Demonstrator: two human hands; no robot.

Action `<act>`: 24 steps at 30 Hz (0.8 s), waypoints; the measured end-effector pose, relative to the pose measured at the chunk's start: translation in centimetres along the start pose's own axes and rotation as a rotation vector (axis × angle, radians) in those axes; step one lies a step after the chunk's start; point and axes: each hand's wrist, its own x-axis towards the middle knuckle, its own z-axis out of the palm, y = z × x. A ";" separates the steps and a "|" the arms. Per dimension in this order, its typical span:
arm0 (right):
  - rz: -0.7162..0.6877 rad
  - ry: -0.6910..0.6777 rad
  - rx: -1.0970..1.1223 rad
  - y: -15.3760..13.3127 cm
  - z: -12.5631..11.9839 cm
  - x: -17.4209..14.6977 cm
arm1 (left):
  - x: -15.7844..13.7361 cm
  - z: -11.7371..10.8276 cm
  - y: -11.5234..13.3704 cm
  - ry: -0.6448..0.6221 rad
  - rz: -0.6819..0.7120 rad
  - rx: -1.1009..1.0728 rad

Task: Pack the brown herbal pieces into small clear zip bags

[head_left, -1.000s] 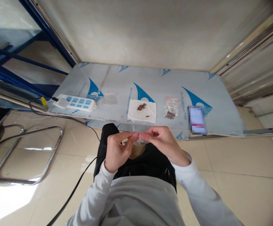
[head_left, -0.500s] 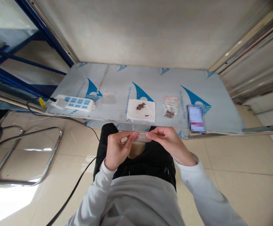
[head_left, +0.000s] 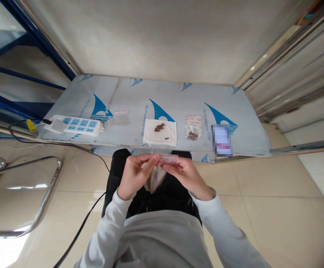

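Over my lap, in front of the table edge, I hold a small clear zip bag (head_left: 157,179) with its reddish strip along the top. My left hand (head_left: 136,174) pinches its upper left corner between thumb and fingers. On the other side, my right hand (head_left: 189,175) has its thumb against the front of the bag and its fingers by the strip. Beyond my hands on the table, a pile of small brown pieces (head_left: 159,127) lies on a white cloth (head_left: 150,138), with one piece apart. To the right lie clear bags (head_left: 193,126) with similar brown pieces inside.
A phone (head_left: 222,140) lies at the front edge of the film-covered table (head_left: 134,93). Toward the left are a flat clear bag (head_left: 121,118) and a white power strip (head_left: 82,125) with a black cable (head_left: 85,212). A metal chair frame (head_left: 46,190) stands on the floor.
My right thumb has moved inward and lower on the bag, and the bag now hangs down below my fingers. The view has shifted, so the table appears farther left.
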 end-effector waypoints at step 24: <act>-0.116 0.729 -1.282 8.3 -12.9 8.9 | 2.2 -4.4 -7.4 0.380 -0.063 0.202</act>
